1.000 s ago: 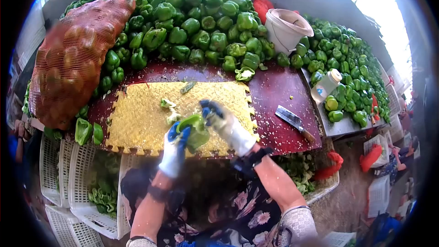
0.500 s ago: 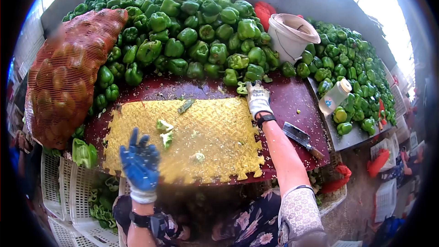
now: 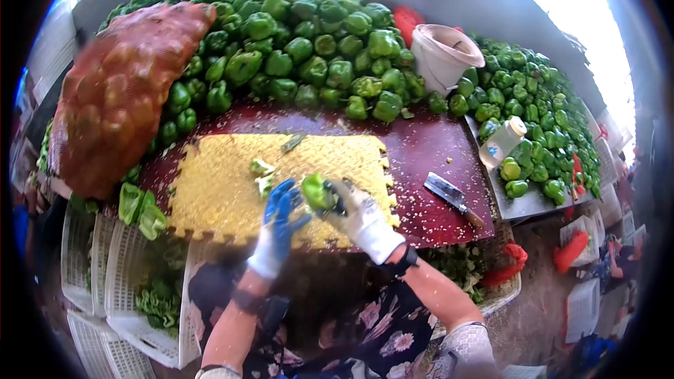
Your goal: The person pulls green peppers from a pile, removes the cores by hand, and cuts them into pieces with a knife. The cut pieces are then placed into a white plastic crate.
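Observation:
Over the front part of the yellow mat (image 3: 225, 189), my right hand (image 3: 358, 217), in a white glove, holds a green pepper piece (image 3: 317, 193). My left hand (image 3: 279, 221), in a blue and white glove, is just left of that piece with its fingers apart, holding nothing. Pale green pepper scraps (image 3: 263, 172) lie on the mat behind my left hand. A cleaver (image 3: 446, 189) with a wooden handle rests on the dark red table (image 3: 428, 147) to the right. Cut pepper pieces (image 3: 151, 217) sit by the mat's left side.
Green peppers (image 3: 298, 49) are heaped along the back, with a full red mesh bag (image 3: 130, 91) at left. A white bucket (image 3: 442, 56) stands behind the table. At right, a bottle (image 3: 502, 142) rests on a metal tray (image 3: 523, 208). White crates (image 3: 126, 295) stand front left.
My right hand has come back from the pepper heap to the mat with a pepper piece. My left hand has moved right and up toward it. More cut pepper shows at the left edge.

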The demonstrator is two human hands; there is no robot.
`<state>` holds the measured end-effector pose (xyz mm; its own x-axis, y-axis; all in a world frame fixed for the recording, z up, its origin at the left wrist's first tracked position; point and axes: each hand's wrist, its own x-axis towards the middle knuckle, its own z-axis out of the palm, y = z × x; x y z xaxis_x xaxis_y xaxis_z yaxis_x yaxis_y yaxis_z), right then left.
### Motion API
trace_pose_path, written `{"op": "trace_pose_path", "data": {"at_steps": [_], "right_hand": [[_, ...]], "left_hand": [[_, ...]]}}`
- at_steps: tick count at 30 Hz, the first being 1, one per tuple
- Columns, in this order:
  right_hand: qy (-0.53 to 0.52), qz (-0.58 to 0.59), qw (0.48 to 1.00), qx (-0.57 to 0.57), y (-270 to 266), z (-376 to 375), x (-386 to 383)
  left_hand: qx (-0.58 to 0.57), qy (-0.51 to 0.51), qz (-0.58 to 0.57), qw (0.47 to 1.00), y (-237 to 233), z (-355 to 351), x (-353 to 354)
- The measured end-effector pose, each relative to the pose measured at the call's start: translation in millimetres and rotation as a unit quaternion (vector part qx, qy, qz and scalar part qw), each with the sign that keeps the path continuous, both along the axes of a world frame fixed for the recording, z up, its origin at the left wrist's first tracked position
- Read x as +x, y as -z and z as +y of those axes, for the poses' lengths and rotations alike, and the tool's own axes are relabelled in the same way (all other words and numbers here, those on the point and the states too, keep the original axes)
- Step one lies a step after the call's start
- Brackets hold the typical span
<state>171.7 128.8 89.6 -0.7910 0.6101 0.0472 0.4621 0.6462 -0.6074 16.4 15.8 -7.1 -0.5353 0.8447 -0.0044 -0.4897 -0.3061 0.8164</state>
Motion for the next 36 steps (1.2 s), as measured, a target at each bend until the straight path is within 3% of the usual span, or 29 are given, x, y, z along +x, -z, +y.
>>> {"op": "trace_pose_path", "data": {"at_steps": [2,3,4,6,8,10,11,14,15,18,19,20,22,24,26,30,32,36], "right_hand": [[-0.078,0.076,0.993,0.041,27.5,-27.9,-9.5],[-0.073,0.039,0.995,-0.053,14.2,-45.9,-11.2],[-0.081,0.038,0.994,-0.058,19.4,-51.8,-13.1],[-0.088,0.07,0.975,-0.191,23.3,-55.1,-12.9],[-0.103,0.095,0.959,-0.247,29.1,-54.7,-12.3],[-0.127,0.154,0.975,-0.094,48.4,-51.8,-15.6],[-0.095,0.108,0.988,-0.056,47.4,-58.4,-14.3],[-0.093,0.092,0.988,-0.08,47.3,-64.0,-23.9],[-0.084,0.092,0.991,-0.039,43.3,-68.1,-24.5],[-0.051,0.056,0.997,-0.004,47.8,-76.0,-32.8],[-0.03,0.067,0.995,0.072,68.6,-79.3,-37.8],[-0.016,0.052,0.993,0.107,64.9,-87.1,-38.7],[0.004,0.014,0.998,0.06,64.4,-91.0,-45.5],[0.003,0.134,0.986,0.101,72.7,-93.5,-51.2],[0.03,0.136,0.985,0.101,76.9,-96.8,-55.3],[0.055,0.117,0.99,0.063,82.6,-102.3,-58.2],[0.08,0.144,0.983,0.083,87.5,-101.9,-60.6],[0.073,0.14,0.985,0.062,84.5,-99.8,-61.6]], "left_hand": [[0.005,0.018,0.08,0.997,-0.7,-0.6,1.5],[0.029,0.024,0.099,0.994,-11.1,-1.9,1.9],[0.046,0.027,0.042,0.998,-21.1,-10.0,5.7],[0.102,0.121,-0.02,0.987,-31.2,-27.2,0.5],[0.131,0.127,-0.078,0.98,-26.1,-25.4,1.9],[0.136,0.058,-0.035,0.988,-19.6,-20.6,4.5],[0.129,0.059,-0.041,0.989,-14.5,-18.7,2.7],[0.091,0.019,0.041,0.995,-4.2,-22.7,1.2],[0.094,0.057,-0.146,0.983,-11.0,-23.1,0.3],[0.119,0.055,-0.075,0.989,18.3,-19.1,-13.5],[0.155,0.023,-0.053,0.986,46.0,-8.8,-20.1],[0.12,-0.032,-0.131,0.984,42.9,-6.1,-13.9],[0.125,-0.087,-0.049,0.987,41.4,-7.6,-12.6],[0.141,-0.069,-0.15,0.976,43.7,-5.6,-18.2],[0.121,-0.088,-0.104,0.983,40.8,-9.0,-18.4],[0.111,-0.092,-0.145,0.979,44.8,-7.4,-18.8],[0.059,-0.175,-0.137,0.973,53.2,4.9,-22.6],[0.044,-0.21,-0.107,0.971,56.0,9.7,-25.3]]}}
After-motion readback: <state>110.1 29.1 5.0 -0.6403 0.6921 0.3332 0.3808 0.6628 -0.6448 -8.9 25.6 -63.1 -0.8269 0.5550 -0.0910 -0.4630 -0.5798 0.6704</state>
